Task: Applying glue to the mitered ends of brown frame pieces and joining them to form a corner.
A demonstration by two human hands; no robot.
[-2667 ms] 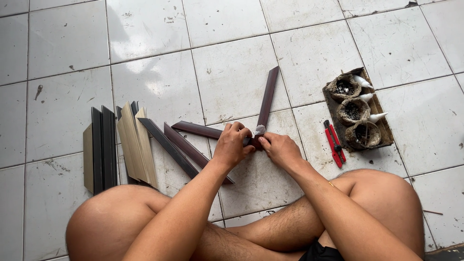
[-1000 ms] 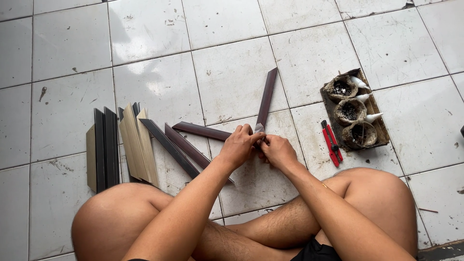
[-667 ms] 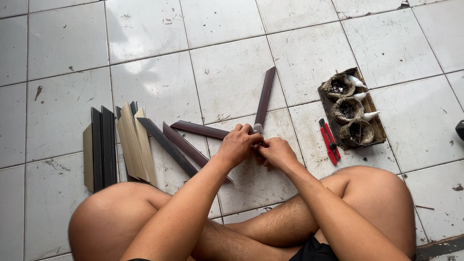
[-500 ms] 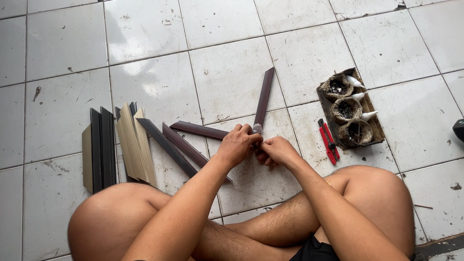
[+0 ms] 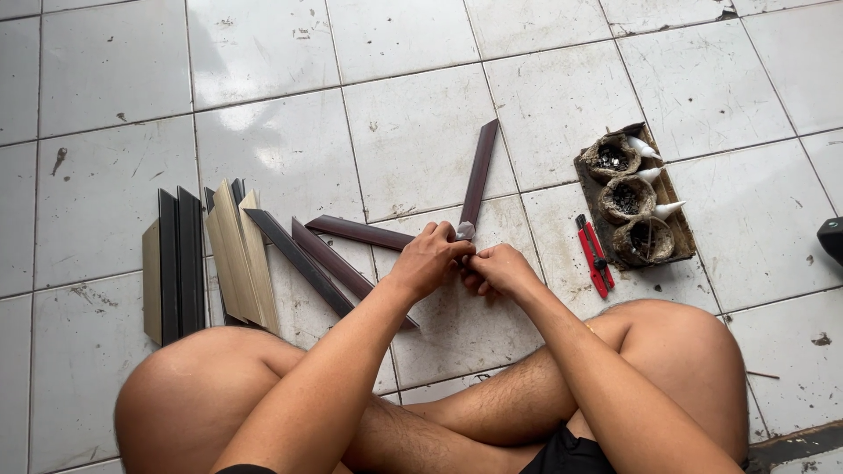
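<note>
basically both hands, left hand (image 5: 428, 261) & right hand (image 5: 498, 268), pinch together on near end of the dark strip (image 5: 479, 178), whose long axis runs away up the tiled floor (image 5: 413, 132), left hand nearer it.

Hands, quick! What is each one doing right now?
Left hand: closed around the near end of the dark brown strip.
Right hand: closed, fingertips pinching at that same end.

The dark strip's (image 5: 479, 175) near end was hidden under both hands. A black object (image 5: 832, 239) was cut off at the right edge.
</note>
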